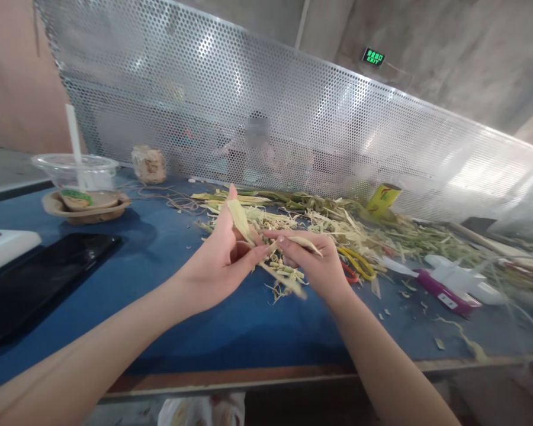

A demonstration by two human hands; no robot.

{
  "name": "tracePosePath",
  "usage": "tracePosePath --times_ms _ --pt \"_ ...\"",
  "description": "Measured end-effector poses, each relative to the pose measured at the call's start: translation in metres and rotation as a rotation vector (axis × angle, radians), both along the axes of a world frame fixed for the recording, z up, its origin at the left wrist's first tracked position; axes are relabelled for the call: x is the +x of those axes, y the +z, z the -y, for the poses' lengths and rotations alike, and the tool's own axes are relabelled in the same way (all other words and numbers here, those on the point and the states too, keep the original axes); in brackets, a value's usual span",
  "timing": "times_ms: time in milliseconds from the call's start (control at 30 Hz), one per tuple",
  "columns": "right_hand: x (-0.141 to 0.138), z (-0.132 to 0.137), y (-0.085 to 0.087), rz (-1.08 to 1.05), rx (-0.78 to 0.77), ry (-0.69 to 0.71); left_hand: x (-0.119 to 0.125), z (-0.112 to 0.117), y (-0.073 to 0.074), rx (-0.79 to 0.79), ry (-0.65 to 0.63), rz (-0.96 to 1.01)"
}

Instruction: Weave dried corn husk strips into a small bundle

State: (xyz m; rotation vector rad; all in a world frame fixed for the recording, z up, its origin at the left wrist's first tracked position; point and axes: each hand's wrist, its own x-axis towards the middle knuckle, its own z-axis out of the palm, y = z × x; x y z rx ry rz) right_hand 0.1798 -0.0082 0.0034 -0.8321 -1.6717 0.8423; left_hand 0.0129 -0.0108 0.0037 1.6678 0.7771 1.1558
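Note:
My left hand pinches pale dried corn husk strips between thumb and fingers, and one broad husk strip stands up from its palm. Close beside it, my right hand grips the same work with thumb and forefinger. A curled husk piece lies across its fingers. Below the hands, another strip hangs down, slightly blurred. Behind them spreads a pile of shredded husks. Scissors with yellow and red handles lie just past my right hand, partly hidden by it.
A purple and white tool lies at right among husk scraps. A yellow-green tube stands at the back. At left are a black phone, a clear plastic cup in a cardboard holder and a jar. A perforated metal screen borders the blue table.

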Motion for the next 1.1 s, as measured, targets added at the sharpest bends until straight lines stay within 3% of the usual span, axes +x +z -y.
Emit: tracePosePath --times_ms 133,500,667,833,1100 --pt "0.002 -0.004 -0.004 -0.180 -0.093 0.087 -0.001 0.002 -0.005 0.015 -0.047 -0.019" --pt "0.003 -0.009 -0.006 -0.254 -0.115 0.080 -0.002 0.001 -0.002 0.017 -0.062 -0.048" --pt "0.006 -0.010 -0.001 0.102 -0.027 0.030 -0.002 -0.005 -0.002 -0.015 0.023 0.037" --pt "0.010 -0.005 0.005 0.475 -0.065 0.092 -0.005 -0.012 -0.006 0.094 0.104 -0.007" --pt "0.020 -0.003 0.014 0.506 -0.005 0.192 -0.007 -0.016 -0.009 0.249 0.148 -0.169"
